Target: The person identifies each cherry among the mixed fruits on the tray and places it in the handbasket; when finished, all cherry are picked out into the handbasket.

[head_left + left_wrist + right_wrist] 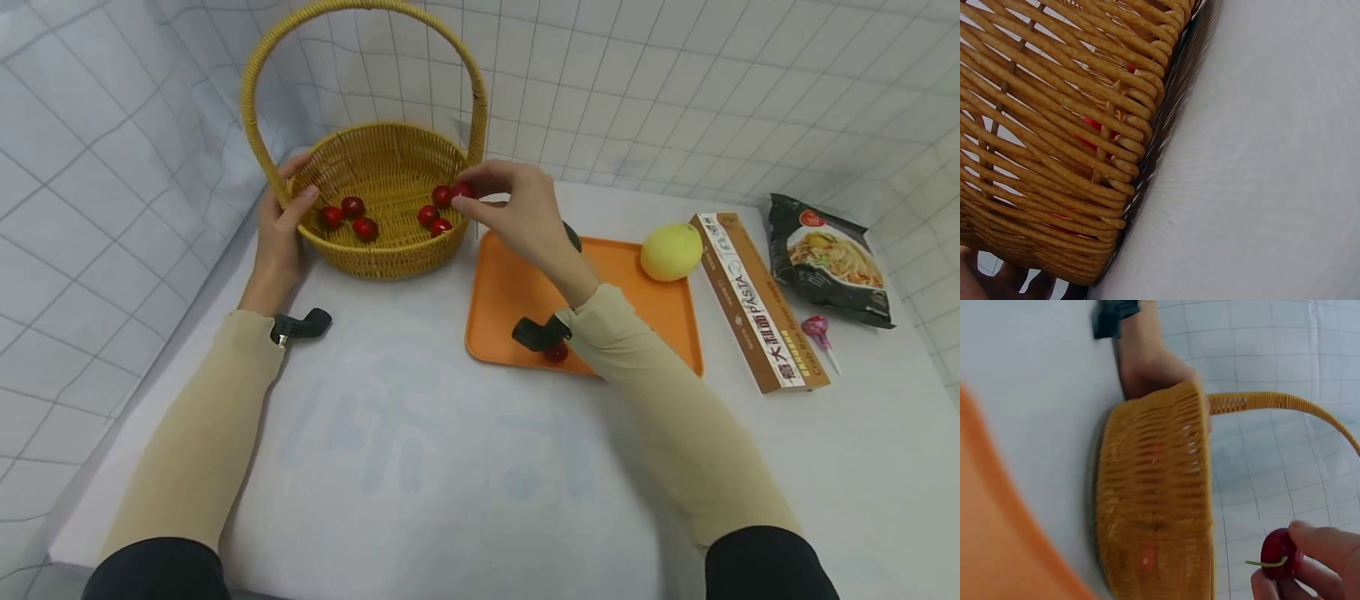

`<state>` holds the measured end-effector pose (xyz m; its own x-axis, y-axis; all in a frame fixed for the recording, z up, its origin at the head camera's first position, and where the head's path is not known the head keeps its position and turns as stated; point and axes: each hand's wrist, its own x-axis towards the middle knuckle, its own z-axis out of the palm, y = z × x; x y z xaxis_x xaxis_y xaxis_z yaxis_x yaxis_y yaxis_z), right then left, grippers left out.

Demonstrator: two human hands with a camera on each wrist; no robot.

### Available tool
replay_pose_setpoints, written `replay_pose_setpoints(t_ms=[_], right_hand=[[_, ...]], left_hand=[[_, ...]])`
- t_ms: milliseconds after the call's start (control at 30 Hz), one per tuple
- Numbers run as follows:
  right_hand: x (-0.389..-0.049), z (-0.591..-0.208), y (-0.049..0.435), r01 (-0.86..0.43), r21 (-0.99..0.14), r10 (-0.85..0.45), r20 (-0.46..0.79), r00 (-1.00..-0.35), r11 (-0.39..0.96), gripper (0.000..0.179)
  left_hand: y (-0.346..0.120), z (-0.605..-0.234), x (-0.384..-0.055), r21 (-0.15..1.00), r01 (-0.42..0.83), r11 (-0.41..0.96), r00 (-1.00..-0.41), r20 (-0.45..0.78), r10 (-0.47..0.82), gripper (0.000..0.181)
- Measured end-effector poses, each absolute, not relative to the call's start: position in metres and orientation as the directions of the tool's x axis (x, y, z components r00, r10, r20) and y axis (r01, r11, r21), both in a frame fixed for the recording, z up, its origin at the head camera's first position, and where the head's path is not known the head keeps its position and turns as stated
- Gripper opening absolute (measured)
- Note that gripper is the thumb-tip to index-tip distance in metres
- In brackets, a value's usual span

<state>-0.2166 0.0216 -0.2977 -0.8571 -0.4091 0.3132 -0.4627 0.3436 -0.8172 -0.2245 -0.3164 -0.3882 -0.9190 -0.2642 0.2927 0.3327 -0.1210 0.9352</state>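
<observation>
A yellow wicker basket [390, 262] with a tall arched handle stands at the back left, several red cherries [365, 229] lying inside it. My left hand [277, 225] holds the basket's left side, thumb over the rim; in the left wrist view the woven wall [1054, 131] hides most of that hand. Over the basket's right rim, my right hand [521, 208] pinches a dark red cherry [1277, 555] with a green stem between thumb and fingers. Below the right forearm, an orange tray [502, 292] carries another cherry [556, 352], partly covered by the wrist camera.
A yellow round fruit [671, 252] sits at the tray's upper right. Farther right lie a long pasta box [761, 304], a black noodle packet [828, 258] and a wrapped lollipop [816, 327]. Behind the basket rises a white gridded cloth [637, 100].
</observation>
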Motion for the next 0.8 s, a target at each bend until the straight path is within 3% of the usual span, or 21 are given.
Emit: replay_pose_setpoints(t_ms=[167, 333, 800], right_hand=[[-0.226, -0.296, -0.005, -0.412, -0.806, -0.369, 0.261, -0.892, 0.425, 0.027], [-0.228, -0.296, -0.011, -0.336, -0.806, -0.332, 0.185, -0.925, 0.487, 0.043], [-0.199, -0.314, 0.065, -0.369, -0.793, -0.291, 0.251, -0.923, 0.484, 0.034]], left_hand=[[-0.318, -0.389, -0.223, 0.937, 0.332, -0.109, -0.918, 0.294, -0.267, 0.052], [-0.317, -0.39, -0.224, 0.929, 0.351, -0.12, -0.912, 0.31, -0.269, 0.052], [-0.319, -0.39, -0.225, 0.941, 0.33, -0.078, -0.917, 0.3, -0.262, 0.052]])
